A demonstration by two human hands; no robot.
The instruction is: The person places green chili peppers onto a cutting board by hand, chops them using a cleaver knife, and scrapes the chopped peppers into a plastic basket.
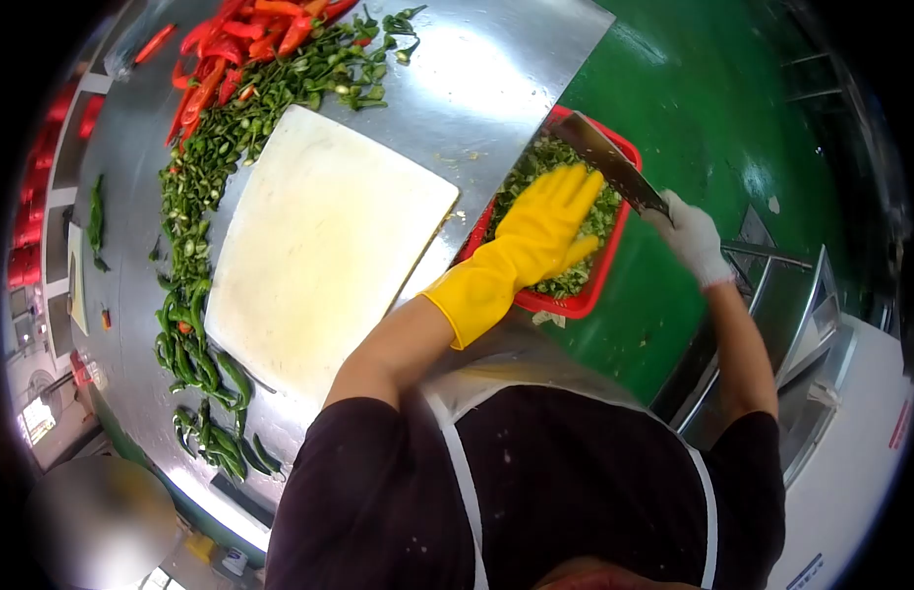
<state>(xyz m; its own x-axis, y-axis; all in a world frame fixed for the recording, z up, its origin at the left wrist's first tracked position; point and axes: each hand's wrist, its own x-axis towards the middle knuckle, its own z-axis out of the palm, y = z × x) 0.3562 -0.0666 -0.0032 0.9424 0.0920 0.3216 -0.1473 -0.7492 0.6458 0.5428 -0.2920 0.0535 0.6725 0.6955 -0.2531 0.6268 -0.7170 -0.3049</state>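
My left hand (550, 228), in a yellow rubber glove, is spread flat over chopped green vegetables (606, 211) in a red basket (602, 285). Its fingers are apart and hold nothing. To the right, my right hand (691, 236), in a white glove, grips the handle end of a cleaver (609, 159). The wide blade slants up and left across the basket's upper right rim, with small green bits stuck to it. The basket stands beside the metal table's right edge.
A white cutting board (329, 246) lies on the metal table (457, 69). Green stems (196, 197) and whole green peppers (221, 447) line its left side, with red peppers (221, 49) at the top. Metal equipment (786, 305) stands right of the green floor (693, 88).
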